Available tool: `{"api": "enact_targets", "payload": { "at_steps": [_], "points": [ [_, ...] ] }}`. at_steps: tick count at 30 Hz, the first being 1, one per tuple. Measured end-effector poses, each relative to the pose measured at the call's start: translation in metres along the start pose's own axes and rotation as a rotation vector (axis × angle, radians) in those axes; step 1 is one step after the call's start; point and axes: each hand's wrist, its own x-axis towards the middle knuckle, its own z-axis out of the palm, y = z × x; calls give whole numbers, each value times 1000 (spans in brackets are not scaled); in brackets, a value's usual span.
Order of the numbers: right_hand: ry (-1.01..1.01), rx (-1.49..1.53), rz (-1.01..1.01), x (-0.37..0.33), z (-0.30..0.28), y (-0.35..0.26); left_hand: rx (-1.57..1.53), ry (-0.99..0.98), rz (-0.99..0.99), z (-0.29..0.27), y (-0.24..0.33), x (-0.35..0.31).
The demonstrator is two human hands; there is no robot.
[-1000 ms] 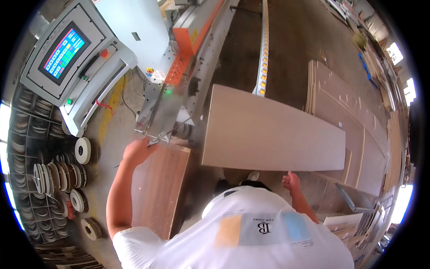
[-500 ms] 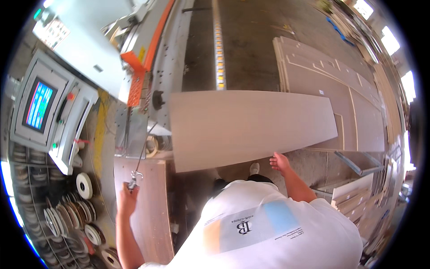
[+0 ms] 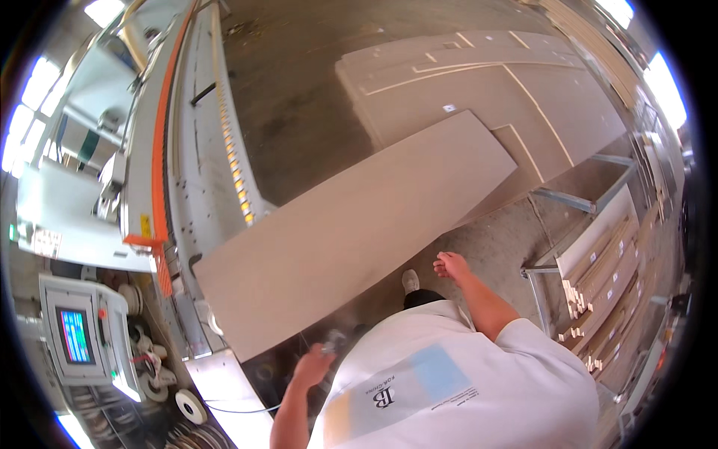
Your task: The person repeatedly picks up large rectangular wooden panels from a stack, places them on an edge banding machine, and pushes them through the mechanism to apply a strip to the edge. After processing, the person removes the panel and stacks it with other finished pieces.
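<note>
A long beige-brown board (image 3: 359, 232) lies slantwise before me, its left end by the machine's bed and its far right end over a stack of similar panels (image 3: 479, 97). My left hand (image 3: 313, 367) is closed round a silvery air blow gun (image 3: 334, 342), smeared by motion, just off the board's near edge. A thin blue hose (image 3: 239, 410) runs toward that hand from the left. My right hand (image 3: 451, 266) hovers beside the same edge farther right, apart from the board, with its fingers curled in and nothing visible in them.
The long machine with an orange rail (image 3: 158, 150) and a roller strip (image 3: 233, 161) stretches away at left. A control panel with a lit screen (image 3: 75, 337) and several edging rolls (image 3: 191, 406) sit lower left. A metal rack (image 3: 542, 299) holding boards (image 3: 606, 269) stands at right.
The view has turned, so the board now looks slanted. My left hand has moved right with the blow gun, from above the wooden surface to the board's near edge. My right fingers have curled in.
</note>
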Motion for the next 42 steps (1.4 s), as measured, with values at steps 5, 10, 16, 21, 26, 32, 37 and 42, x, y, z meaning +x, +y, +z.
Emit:
{"api": "enact_targets", "payload": {
  "at_steps": [5,10,16,21,26,32,37,42],
  "points": [
    [78,86,-45,18,-58,-20,-150,267,133,51,81,143],
    [102,-38,-61,31,-84,-38,-83,108,193,41,250,171],
    [134,-119,-32,35,-88,-64,60,-49,269,51,282,179],
    [173,115,10,76,-97,-57,226,-127,286,96,176,156],
    [136,156,79,92,-85,-70,-331,-98,37,109,136,148],
    [133,348,146,109,-40,-83,-449,-157,76,148,140,195],
    [153,346,150,122,-40,-85,-245,-81,167,140,150,204],
    [197,291,129,95,-35,-107,-1178,348,-110,159,91,148]
  ]
}}
